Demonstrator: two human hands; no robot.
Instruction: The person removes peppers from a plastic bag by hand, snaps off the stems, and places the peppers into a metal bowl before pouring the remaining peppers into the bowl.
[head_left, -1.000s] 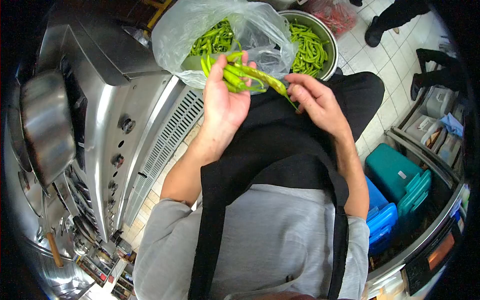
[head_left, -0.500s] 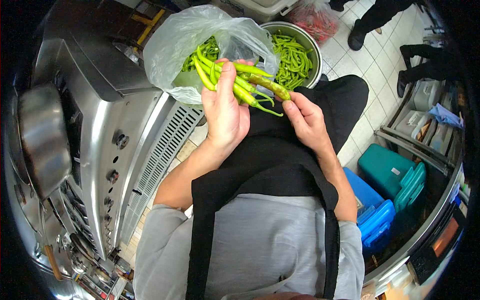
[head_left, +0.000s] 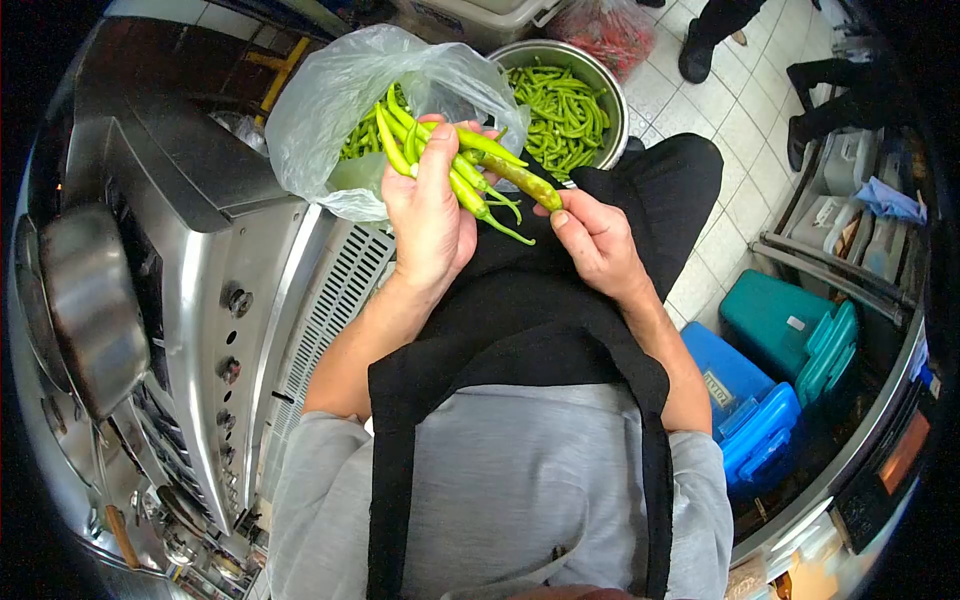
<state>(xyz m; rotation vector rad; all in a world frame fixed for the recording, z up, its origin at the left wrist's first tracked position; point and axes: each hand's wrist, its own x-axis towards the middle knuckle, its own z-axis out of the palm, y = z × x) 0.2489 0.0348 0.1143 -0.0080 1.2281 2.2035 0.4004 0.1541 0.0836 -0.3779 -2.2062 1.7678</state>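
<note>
A bunch of several long green chili peppers (head_left: 467,184) lies in my left hand (head_left: 428,215), with the thumb closed over them. One darker, brownish-green chili pepper (head_left: 520,180) reaches from that bunch toward my right hand (head_left: 595,238). My right thumb and fingers touch its near end in a pinch. Just beyond my left hand stands an open clear plastic bag (head_left: 320,110) with more green chilies (head_left: 362,140) inside. To its right, a round metal bowl (head_left: 617,105) holds many green chilies (head_left: 560,115).
A steel stove (head_left: 200,300) with a large pan (head_left: 95,305) runs along the left. A bag of red chilies (head_left: 608,35) is behind the bowl. Blue (head_left: 735,390) and teal (head_left: 775,320) lidded bins stand at right. Another person's legs (head_left: 715,35) show at top right.
Both hands and the peppers appear slightly left and lower in view, along with a small shift of the whole scene. The same chilies stay in my left hand, and the right pinch stays on the darker one.
</note>
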